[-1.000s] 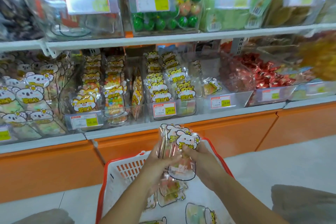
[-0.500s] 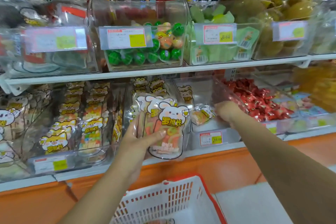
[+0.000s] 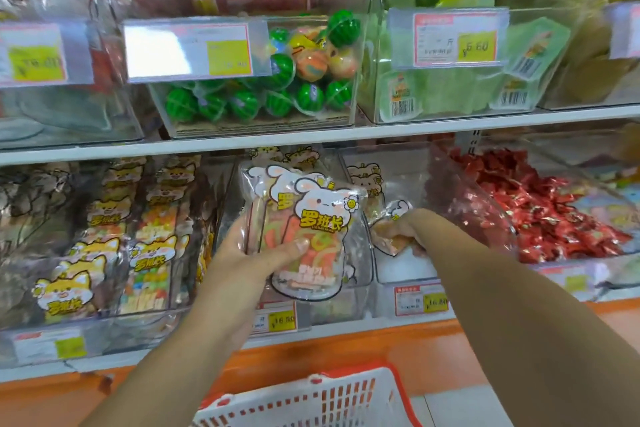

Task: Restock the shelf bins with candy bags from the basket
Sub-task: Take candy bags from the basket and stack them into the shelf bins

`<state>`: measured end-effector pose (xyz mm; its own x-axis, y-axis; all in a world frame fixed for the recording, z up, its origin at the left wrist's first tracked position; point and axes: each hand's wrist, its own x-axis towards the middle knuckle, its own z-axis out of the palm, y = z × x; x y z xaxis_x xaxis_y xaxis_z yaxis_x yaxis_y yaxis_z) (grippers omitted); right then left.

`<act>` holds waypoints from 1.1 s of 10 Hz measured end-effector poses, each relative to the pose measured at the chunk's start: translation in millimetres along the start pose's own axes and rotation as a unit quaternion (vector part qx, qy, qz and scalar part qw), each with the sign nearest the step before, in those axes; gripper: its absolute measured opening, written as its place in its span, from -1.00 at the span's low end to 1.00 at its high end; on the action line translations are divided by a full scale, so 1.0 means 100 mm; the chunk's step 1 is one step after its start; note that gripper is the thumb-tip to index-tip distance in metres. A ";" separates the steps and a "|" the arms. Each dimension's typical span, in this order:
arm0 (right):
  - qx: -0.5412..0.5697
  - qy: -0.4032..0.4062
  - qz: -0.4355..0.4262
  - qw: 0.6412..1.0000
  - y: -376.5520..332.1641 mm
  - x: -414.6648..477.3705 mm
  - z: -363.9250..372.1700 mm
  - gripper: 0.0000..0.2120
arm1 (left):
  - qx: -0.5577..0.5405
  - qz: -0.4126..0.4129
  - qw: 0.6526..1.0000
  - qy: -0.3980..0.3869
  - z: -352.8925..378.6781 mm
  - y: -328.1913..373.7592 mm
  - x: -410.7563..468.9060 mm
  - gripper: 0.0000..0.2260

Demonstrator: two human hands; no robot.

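Observation:
My left hand [image 3: 256, 250] grips a small stack of clear candy bags [image 3: 311, 229] with a white rabbit print, held upright in front of the lower shelf. Its thumb lies across the front bag. My right hand [image 3: 403, 230] reaches into a clear shelf bin [image 3: 405, 274] just to the right and grips a loose candy bag [image 3: 389, 218] lying inside it. That bin holds only a few bags at its back. The white basket with a red rim [image 3: 311, 399] sits below, its contents out of sight.
Bins of yellow dog-print candy bags [image 3: 114, 253] fill the lower shelf on the left. A bin of red wrapped sweets [image 3: 540, 211] stands to the right. The upper shelf carries green ball candies [image 3: 277, 94] and green packets [image 3: 450, 94]. An orange base [image 3: 346, 354] runs under the shelf.
Both hands rose from the basket with the rabbit bags. My right hand left the stack, reached into the bin on the right and closed on a bag there. The view moved closer.

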<state>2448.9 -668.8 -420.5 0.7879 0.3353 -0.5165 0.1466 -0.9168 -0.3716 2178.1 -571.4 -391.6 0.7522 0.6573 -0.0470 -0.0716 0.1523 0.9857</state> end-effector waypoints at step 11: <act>0.332 0.043 -0.103 0.937 0.14 0.20 0.08 -0.21 | -0.021 -0.021 0.999 0.042 0.39 0.06 -0.23 -0.58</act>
<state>2462.1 -673.4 -441.9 0.8337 0.4448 -0.3273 -0.0811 -0.4876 -0.8693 2185.9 -613.9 -378.1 0.6974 0.7091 -0.1039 -0.0700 0.2116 0.9748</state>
